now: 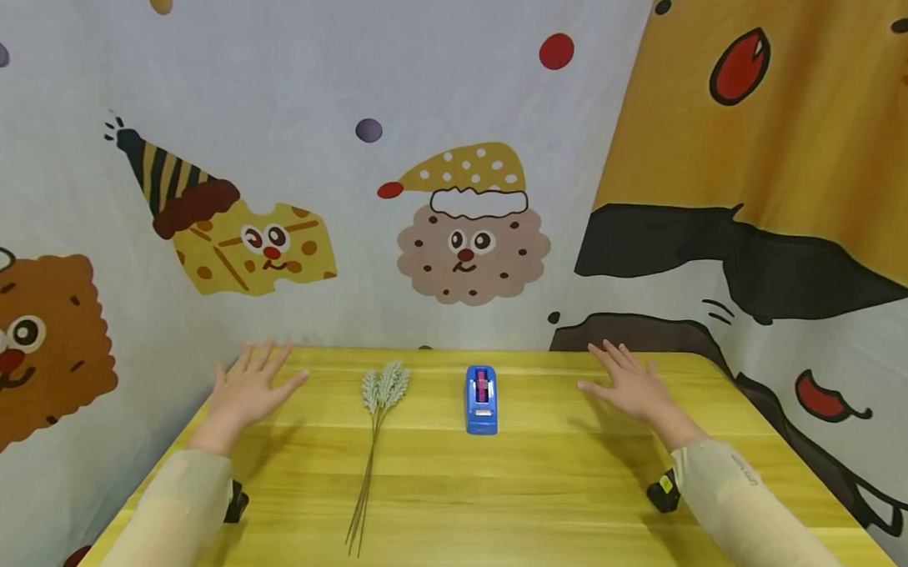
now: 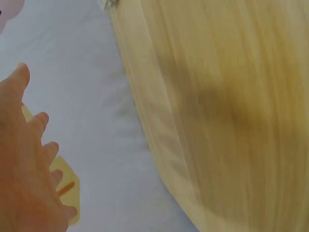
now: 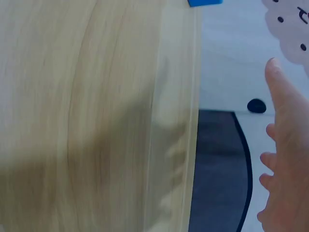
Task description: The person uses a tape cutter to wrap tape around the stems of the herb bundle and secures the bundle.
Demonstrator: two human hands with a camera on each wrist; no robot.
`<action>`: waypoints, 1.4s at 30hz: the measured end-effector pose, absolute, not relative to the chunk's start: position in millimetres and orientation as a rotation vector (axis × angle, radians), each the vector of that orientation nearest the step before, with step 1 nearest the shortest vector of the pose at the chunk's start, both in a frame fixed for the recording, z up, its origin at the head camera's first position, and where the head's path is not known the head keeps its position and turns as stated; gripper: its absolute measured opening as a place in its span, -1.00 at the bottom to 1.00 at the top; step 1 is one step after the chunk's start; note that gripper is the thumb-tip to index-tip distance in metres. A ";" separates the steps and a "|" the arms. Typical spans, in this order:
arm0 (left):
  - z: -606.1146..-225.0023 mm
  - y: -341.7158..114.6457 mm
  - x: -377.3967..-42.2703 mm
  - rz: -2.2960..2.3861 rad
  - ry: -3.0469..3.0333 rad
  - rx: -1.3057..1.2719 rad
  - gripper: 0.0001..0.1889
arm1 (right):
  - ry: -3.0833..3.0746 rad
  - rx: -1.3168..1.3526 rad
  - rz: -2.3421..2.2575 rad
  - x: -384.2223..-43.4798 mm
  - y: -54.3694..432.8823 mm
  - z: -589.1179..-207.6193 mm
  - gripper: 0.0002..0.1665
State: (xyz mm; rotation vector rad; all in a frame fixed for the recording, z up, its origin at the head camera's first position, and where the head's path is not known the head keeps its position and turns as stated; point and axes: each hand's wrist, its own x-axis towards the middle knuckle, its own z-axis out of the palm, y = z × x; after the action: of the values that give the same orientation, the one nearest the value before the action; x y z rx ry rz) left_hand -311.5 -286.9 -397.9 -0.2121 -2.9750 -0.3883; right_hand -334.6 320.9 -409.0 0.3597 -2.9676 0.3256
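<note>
My left hand (image 1: 245, 394) hovers over the left side of the table, fingers spread and holding nothing. To its right lies a small bunch of dried-looking grey-green stems (image 1: 377, 436), their fluffy heads (image 1: 386, 386) pointing to the back. Near the middle stands a blue tape dispenser (image 1: 481, 399) with a pink-red roll core in it. My right hand (image 1: 634, 387) is held over the right side, fingers spread, with nothing in it. In the right wrist view a corner of the blue dispenser (image 3: 205, 2) shows at the top; both hands are apart from the things.
The wooden table (image 1: 461, 500) ends at the back against a white cloth (image 1: 282, 89) printed with cartoon food faces. An orange, white and black printed cloth (image 1: 818, 162) hangs at the right. Dark wrist cameras sit beneath both cuffs.
</note>
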 end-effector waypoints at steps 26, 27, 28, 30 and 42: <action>-413.2 -160.1 -308.7 -1.024 -2.761 -0.665 -0.38 | -2.567 0.173 1.745 -323.0 174.5 -444.5 -0.55; -412.5 -152.9 -309.3 -1.062 -2.770 -0.670 -0.38 | -2.538 0.135 1.789 -323.2 170.4 -447.6 -0.57; -411.7 -146.1 -310.2 -1.102 -2.778 -0.670 -0.38 | -2.506 0.104 1.833 -323.4 166.3 -449.5 -0.58; -410.8 -132.8 -312.7 -1.172 -2.793 -0.657 -0.37 | -2.456 0.051 1.886 -323.3 159.0 -453.7 -0.59; -427.4 -59.7 -332.4 -1.836 -2.666 -0.501 -0.40 | -2.248 -0.134 2.094 -319.4 138.9 -476.9 -0.58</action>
State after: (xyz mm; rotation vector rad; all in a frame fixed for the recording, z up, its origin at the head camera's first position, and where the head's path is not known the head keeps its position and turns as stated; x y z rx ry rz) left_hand -332.4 -59.7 -427.4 -0.5005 -2.6659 -1.8362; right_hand -319.4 138.9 -476.9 -0.1335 -2.2476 2.0941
